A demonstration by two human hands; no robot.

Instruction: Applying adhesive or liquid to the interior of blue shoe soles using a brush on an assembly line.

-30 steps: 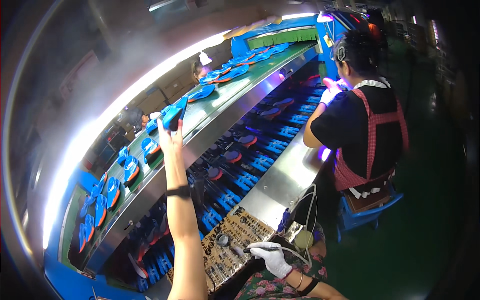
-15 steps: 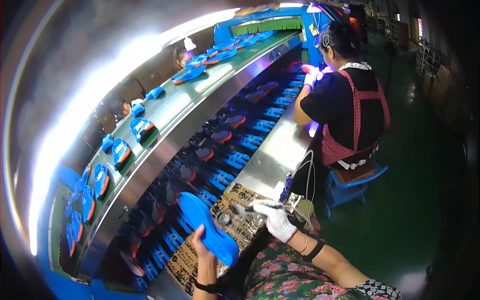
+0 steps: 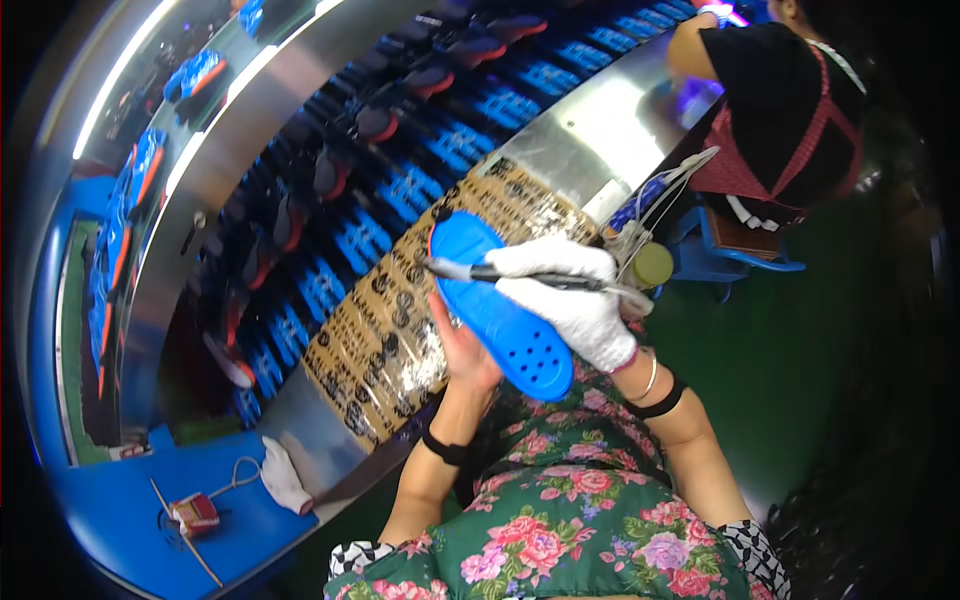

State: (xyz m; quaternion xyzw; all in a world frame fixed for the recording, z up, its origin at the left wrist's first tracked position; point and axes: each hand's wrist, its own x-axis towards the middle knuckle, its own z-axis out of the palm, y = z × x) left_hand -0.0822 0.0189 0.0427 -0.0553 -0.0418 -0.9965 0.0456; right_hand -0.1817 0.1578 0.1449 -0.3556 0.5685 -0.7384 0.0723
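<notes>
My bare left hand [image 3: 466, 350] grips a blue shoe sole [image 3: 480, 300] from its left side and beneath. Most of those fingers are hidden under the sole. Toward me, the sole has a cluster of small holes, and a bit of orange shows at its far edge. In a white knitted glove, my right hand [image 3: 565, 290] holds a slim dark-handled brush [image 3: 485, 272] above the sole. The grey tip reaches across the sole's far part to its left edge; whether it touches is unclear.
Below lies a worktop covered with printed brown tape [image 3: 380, 340]. Racks of dark soles [image 3: 375, 125] and blue pieces run beyond it. More blue soles [image 3: 125, 240] lie on the upper conveyor. A co-worker [image 3: 775, 110] sits at right; a white glove [image 3: 285, 475] lies lower left.
My view has tilted down and left. The sole has come nearer my body, its underside turned to a face with holes. My right hand brought the brush from the worktop over the sole.
</notes>
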